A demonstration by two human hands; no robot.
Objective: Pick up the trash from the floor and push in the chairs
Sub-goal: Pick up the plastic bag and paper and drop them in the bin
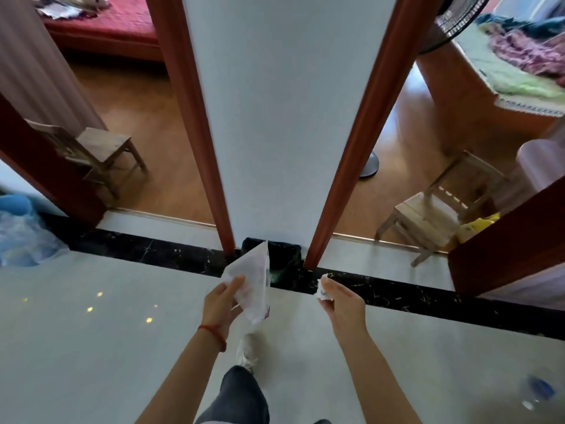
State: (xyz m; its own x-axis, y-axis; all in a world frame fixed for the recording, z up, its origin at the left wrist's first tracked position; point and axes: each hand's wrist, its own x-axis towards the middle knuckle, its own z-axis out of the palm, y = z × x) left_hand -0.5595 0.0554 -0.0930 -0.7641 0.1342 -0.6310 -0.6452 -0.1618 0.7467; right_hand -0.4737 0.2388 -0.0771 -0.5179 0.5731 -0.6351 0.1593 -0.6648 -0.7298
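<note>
My left hand [224,301] grips a flat white plastic wrapper [255,286] with purple print, held upright in front of me. My right hand [339,298] pinches a small crumpled white paper scrap [322,289]. Both hands hover above a black bin [282,255] that stands against the foot of the white wall between two doorways. A small wooden chair [97,151] stands inside the left doorway. A second small wooden chair [434,209] stands just inside the right doorway. A clear plastic bottle with a blue label [538,393] lies on the tile floor at the lower right.
A blue bucket lined with a clear plastic bag [21,231] sits at the far left. A fan base [370,165] stands in the right room beside a bed with piled clothes [519,56]. A red bed [101,22] is in the left room. An open door [513,249] juts out at right.
</note>
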